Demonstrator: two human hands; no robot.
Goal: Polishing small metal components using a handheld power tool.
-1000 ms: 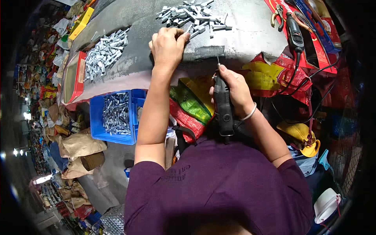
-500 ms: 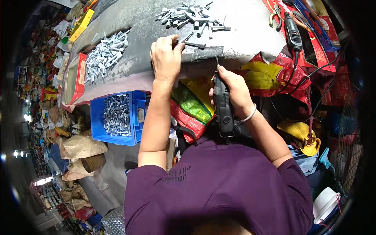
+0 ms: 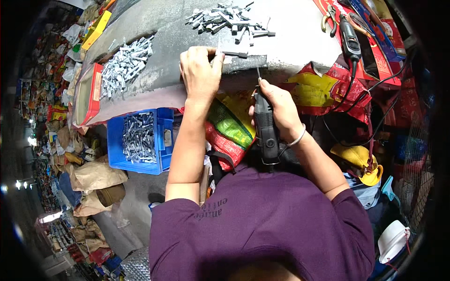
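My left hand (image 3: 199, 70) is at the table's front part, thumb and fingertips closed on a small grey metal piece (image 3: 219, 44) whose thin end points away from me. Just right of those fingertips lies another dark grey piece (image 3: 235, 54), next to a dark flat strip (image 3: 251, 62) at the table edge. My right hand (image 3: 281, 105) is wrapped round a black rotary tool (image 3: 267, 129). Its thin bit (image 3: 258, 72) points away from me, close to the strip; whether they touch I cannot tell. Farther back lies a pile of similar grey pieces (image 3: 225, 19).
At left on the table is a heap of lighter pieces (image 3: 126, 65) beside a red-edged box (image 3: 96, 89). A blue bin (image 3: 112, 157) of pieces stands below the edge. At right lie a second rotary tool (image 3: 349, 40), pliers (image 3: 332, 18) and a black cord (image 3: 351, 82).
My left hand has shifted slightly right and toward me, and the small metal piece at its fingertips has turned to point away from me. The right hand and rotary tool have barely moved.
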